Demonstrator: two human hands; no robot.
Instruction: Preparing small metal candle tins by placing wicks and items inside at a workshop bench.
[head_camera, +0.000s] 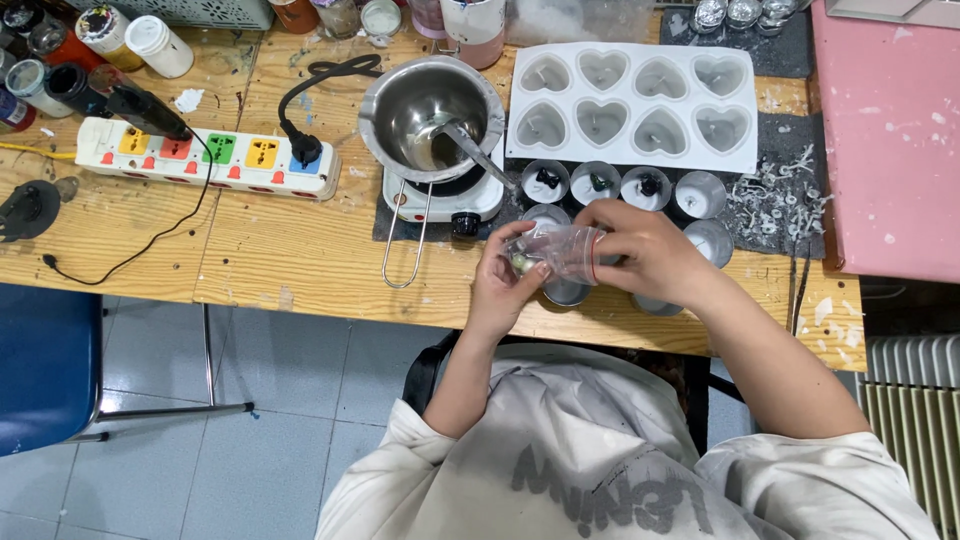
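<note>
Both hands meet over the front edge of a wooden table (300, 250). My right hand (650, 250) grips a small clear plastic bag (560, 248) with a red strip at its mouth. My left hand (505, 280) pinches the bag's other end, where a small pale object shows through the plastic. Beneath the hands stand several small round metal cups (700, 192), some with dark pieces inside. A white mould (632, 104) with several heart-shaped cavities lies just beyond them.
A steel pouring pot (425, 115) with a spoon sits on a small white hotplate (440, 198). A power strip (205, 155) with coloured sockets lies to the left. Jars line the back edge. A pink board (890, 140) is at right, a blue chair (45, 365) at left.
</note>
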